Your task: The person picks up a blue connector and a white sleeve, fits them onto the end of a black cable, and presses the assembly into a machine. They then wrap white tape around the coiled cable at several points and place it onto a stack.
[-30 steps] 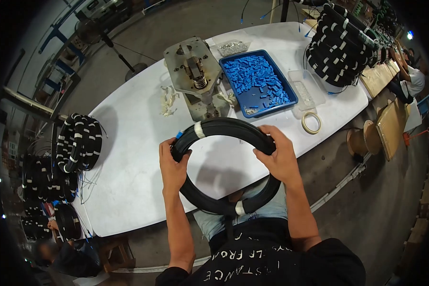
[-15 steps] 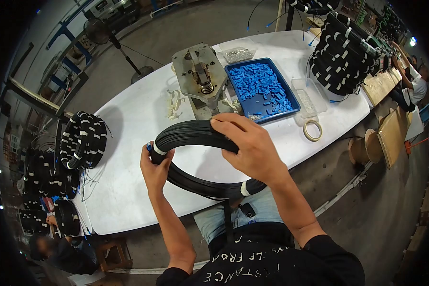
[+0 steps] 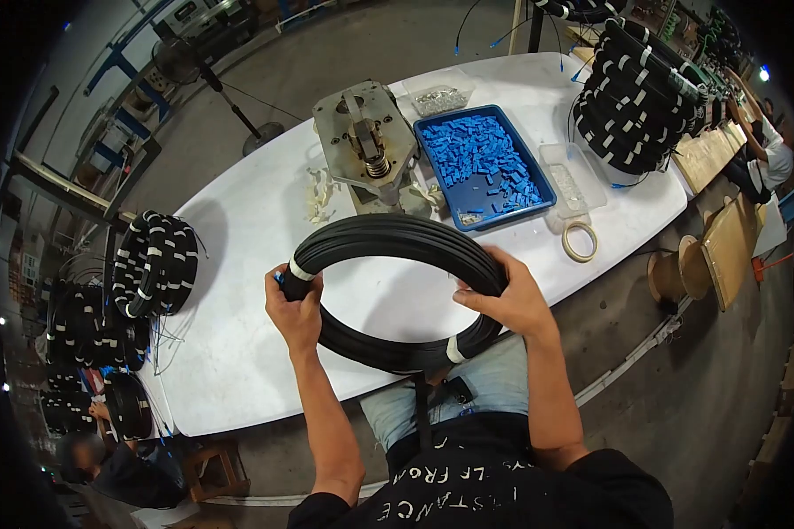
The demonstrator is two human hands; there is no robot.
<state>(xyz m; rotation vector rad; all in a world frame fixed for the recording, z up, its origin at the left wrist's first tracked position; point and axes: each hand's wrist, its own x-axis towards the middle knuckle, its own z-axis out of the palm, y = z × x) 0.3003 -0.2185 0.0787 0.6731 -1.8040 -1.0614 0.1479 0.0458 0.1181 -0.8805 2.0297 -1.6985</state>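
Observation:
Between my hands is a coil of black cable (image 3: 397,233), tilted over the near edge of the white table (image 3: 238,353). White tape bands the coil at its left side and at its lower right. My left hand (image 3: 295,304) is closed around the left side, by one tape band, where a small blue connector end (image 3: 279,277) peeks out. On the right side, my right hand (image 3: 510,295) grips the coil with the thumb inside the ring and the fingers mostly hidden behind it.
A metal press (image 3: 366,145) stands beyond the coil. Beside it are a blue tray (image 3: 545,201) of blue connector pieces, clear plastic boxes (image 3: 582,181) and a tape roll (image 3: 579,242). Taped cable coils stand stacked at right (image 3: 631,97) and left (image 3: 154,264). Co-workers sit at both sides.
My right hand has slid from the coil's top round to its right side, moving right and down. My left hand stays on the left side.

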